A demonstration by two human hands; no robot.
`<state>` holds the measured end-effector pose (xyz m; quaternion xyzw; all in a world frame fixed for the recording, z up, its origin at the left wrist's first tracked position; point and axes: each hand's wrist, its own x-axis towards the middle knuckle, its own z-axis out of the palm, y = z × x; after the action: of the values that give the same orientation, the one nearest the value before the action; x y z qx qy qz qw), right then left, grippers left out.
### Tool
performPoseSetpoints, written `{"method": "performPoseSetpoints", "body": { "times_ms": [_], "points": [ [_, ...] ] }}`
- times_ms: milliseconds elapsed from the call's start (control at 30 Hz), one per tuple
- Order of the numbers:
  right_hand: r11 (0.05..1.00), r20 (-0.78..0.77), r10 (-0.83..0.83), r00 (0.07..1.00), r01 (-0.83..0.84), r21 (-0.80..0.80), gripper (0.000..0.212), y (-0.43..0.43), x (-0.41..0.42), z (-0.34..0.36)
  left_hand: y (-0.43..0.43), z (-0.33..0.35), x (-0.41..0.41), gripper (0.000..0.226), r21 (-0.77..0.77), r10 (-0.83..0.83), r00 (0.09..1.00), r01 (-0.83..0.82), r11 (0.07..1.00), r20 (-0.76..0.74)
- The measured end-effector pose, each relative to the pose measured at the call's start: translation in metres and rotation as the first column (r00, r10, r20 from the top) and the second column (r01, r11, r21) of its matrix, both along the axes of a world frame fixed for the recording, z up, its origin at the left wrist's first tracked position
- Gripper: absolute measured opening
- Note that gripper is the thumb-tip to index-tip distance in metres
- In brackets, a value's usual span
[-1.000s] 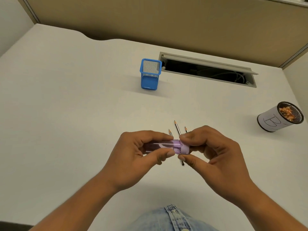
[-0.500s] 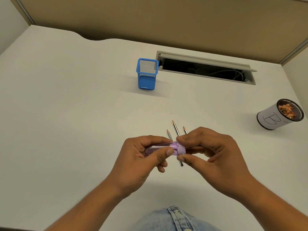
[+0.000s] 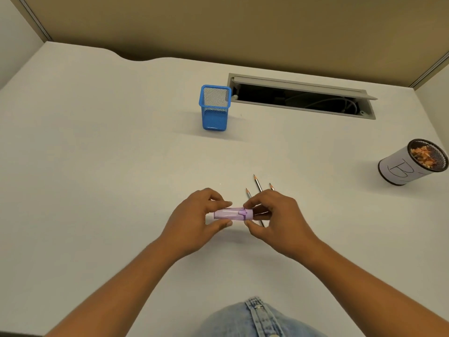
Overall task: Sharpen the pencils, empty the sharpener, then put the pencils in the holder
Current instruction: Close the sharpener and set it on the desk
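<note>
White desk (image 3: pixel 97 166) is edged by tan partitions (image 3: pixel 218 27); the sharpener (image 3: pixel 230 213) is pinched by left hand (image 3: pixel 194 222) and right hand (image 3: pixel 279 220), well apart from the holder (image 3: pixel 215 115).

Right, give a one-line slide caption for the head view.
Purple sharpener gripped by left hand and right hand over three pencils on a desk; blue mesh holder beyond.
</note>
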<state>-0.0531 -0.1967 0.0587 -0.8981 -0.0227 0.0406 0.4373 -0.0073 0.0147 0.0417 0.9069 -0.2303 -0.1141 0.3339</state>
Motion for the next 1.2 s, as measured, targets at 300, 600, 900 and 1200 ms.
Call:
{"method": "performPoseSetpoints", "body": {
  "times_ms": [300,600,900,1200],
  "points": [
    [0.908,-0.051,0.052,0.997,-0.069,-0.412,0.022,0.009,0.023,-0.031,-0.004,-0.034,0.011,0.027,0.108,0.036,0.988,-0.052,0.993,0.148],
    [0.882,-0.077,0.064,0.995,-0.093,-0.462,0.021,0.012,0.024,-0.033,-0.006,-0.042,0.013,0.027,0.128,0.044,0.992,-0.059,0.99,0.116],
    [0.891,0.0,0.087,0.996,-0.077,-0.448,0.039,0.008,0.022,-0.037,-0.006,-0.044,0.006,0.051,0.12,0.066,0.995,-0.074,0.99,0.07],
    [0.899,0.055,-0.358,0.932,0.36,-0.247,0.02,-0.042,0.027,-0.022,0.0,-0.038,0.001,0.07,0.054,0.153,0.985,-0.158,0.986,0.076]
  ]
}}
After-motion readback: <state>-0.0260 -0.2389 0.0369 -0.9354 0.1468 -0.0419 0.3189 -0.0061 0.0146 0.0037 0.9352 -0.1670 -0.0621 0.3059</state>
